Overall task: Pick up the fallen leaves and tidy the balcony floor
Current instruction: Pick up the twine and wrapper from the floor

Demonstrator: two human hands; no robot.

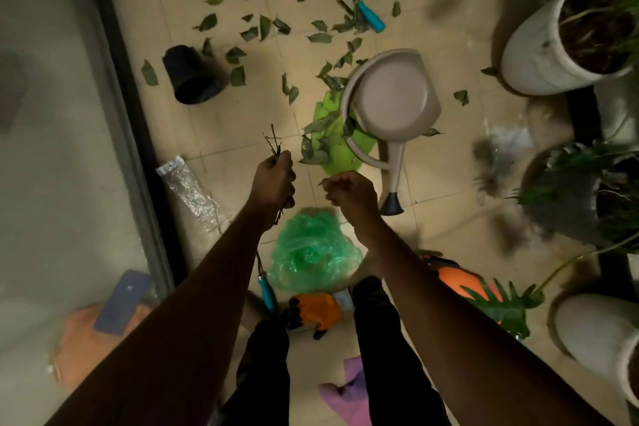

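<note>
Green crinkled plastic, a bag (311, 259), is lying on the tiled floor (242, 121) just ahead of the person's legs, an orange glove (316, 309) beside it. Above it the left hand (273, 180) is gripping a bundle of twigs (273, 142). The bundle's long axis is running away from the person, bare tips pointing up the balcony and butt ends sticking out below the fist. The right hand (349, 195) is curling its fingers alongside. A small dark scrap is showing at the fingertips, but I cannot tell whether it is pinched. Beyond, a beige watering can (390, 107) is resting partly on a bright green sheet (332, 145), spout pointing back at the person. Farther off, fallen leaves (262, 26) are lying scattered around a tipped black pot (192, 74) and a blue-handled hand rake (359, 3).
</note>
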